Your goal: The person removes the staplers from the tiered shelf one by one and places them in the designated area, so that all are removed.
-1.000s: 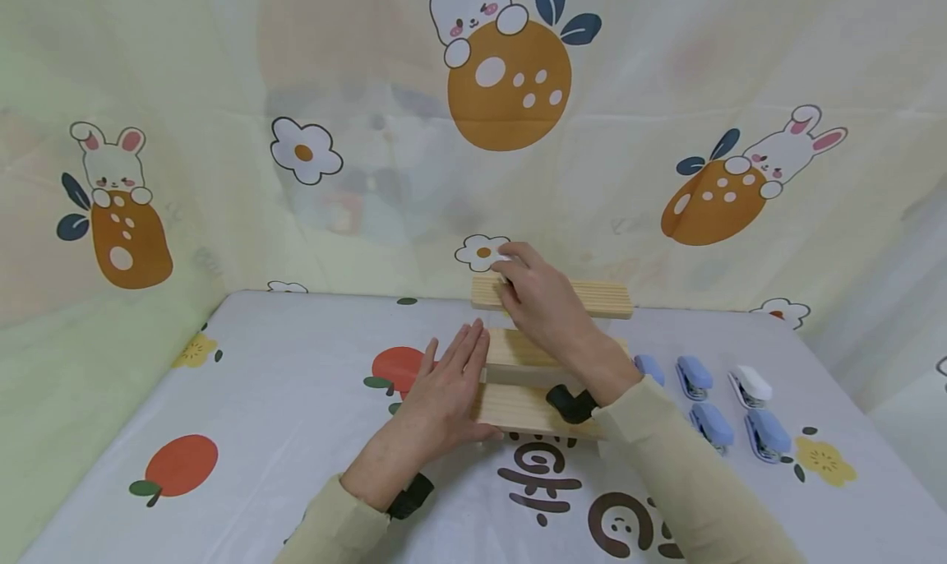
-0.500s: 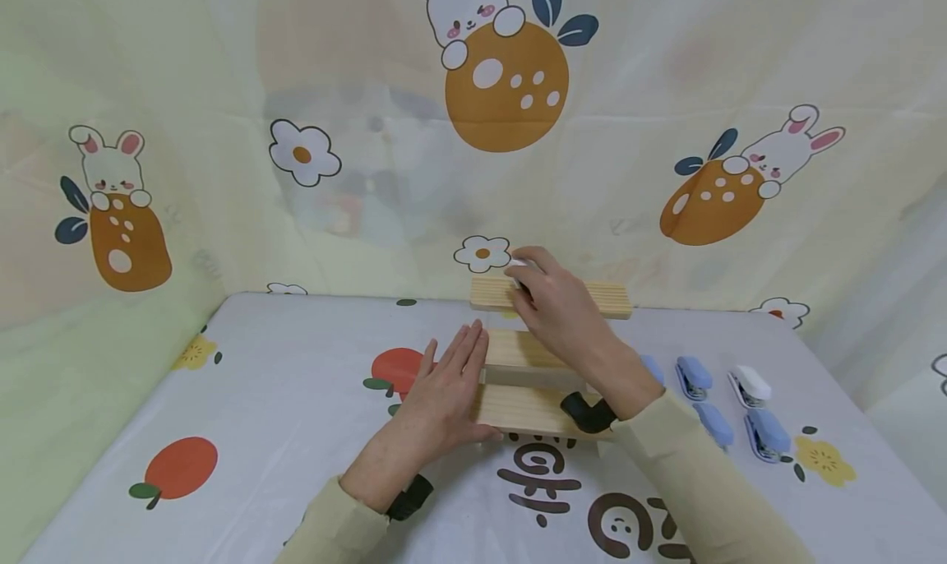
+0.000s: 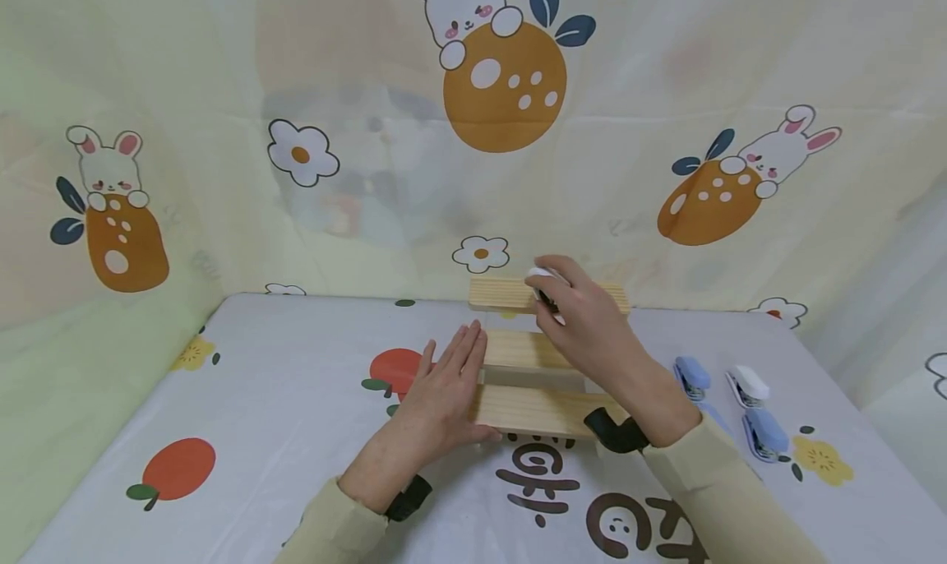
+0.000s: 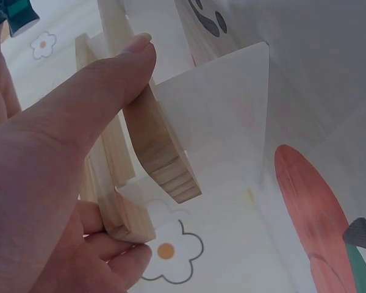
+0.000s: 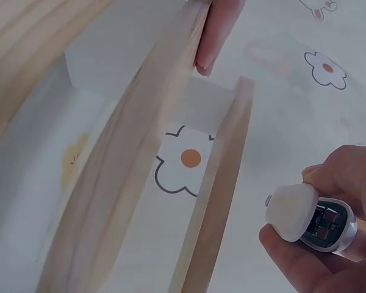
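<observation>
My right hand (image 3: 592, 317) pinches a small white stapler (image 5: 293, 210) between thumb and fingers. It is in front of the rear slat (image 3: 496, 293) in the head view and apart from the wood in the right wrist view. My left hand (image 3: 444, 387) rests against the left end of a stepped rack, its fingers straight in the head view. Its thumb (image 4: 125, 70) touches the front slat (image 3: 547, 408), and its fingers lie by the end of the middle slat (image 3: 518, 349). Whitish translucent panels (image 4: 226, 104) support the slats.
To the right of the rack lie blue staplers (image 3: 693, 375) (image 3: 764, 432) and another white stapler (image 3: 749, 385). My right forearm partly covers one blue stapler. A printed cloth covers the table (image 3: 296, 416); a curtain (image 3: 355, 202) with rabbits hangs behind it.
My right hand has moved right and slightly down along the rear slat with the white stapler, uncovering the slat's left part. The left hand stays on the rack.
</observation>
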`<state>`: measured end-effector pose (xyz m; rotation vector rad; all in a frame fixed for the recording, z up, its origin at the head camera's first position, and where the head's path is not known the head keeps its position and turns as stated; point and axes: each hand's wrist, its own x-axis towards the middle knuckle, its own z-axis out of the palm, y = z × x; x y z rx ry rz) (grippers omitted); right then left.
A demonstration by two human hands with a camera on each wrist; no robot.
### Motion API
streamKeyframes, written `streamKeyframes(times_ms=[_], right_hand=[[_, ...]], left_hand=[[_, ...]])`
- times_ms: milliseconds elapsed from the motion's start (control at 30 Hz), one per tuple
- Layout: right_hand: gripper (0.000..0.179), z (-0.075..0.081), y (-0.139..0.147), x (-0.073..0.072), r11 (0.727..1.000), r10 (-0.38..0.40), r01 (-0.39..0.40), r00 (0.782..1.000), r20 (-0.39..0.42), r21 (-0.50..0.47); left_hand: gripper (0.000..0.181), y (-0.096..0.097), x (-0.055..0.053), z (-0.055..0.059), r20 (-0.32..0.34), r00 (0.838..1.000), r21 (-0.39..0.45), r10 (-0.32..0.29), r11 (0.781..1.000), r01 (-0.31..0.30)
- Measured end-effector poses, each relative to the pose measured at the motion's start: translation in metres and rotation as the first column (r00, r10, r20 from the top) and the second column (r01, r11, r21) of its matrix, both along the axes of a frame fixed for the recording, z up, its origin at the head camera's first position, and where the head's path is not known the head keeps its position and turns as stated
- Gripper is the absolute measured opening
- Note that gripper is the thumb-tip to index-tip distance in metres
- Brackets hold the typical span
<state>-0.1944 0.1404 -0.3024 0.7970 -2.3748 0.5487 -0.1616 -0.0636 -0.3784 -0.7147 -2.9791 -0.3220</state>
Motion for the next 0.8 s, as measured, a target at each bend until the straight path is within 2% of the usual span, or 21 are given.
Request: streamKeyframes(times_ms=[367, 633, 800], right_hand=[[0.023, -0.009, 0.017, 0.014, 1.0, 0.011, -0.011, 0.999, -0.036, -0.003], [0.024, -0.015, 0.029, 0.028, 1.0, -0.024, 0.024, 0.999, -0.03, -0.004], [0.028, -0.016, 0.037, 0.036, 1.0, -0.028, 0.028, 0.998, -0.058, -0.012]], left_hand=[[0.13, 0.0, 0.003, -0.001, -0.03, 0.999, -0.007, -0.013, 1.0, 0.012], [0.13, 0.0, 0.003, -0.002, -0.035, 0.999, 0.002, -0.014, 1.0, 0.014], [0.129, -0.001, 0.002, -0.001, -0.035, 0.999, 0.011, -0.017, 1.0, 0.018]])
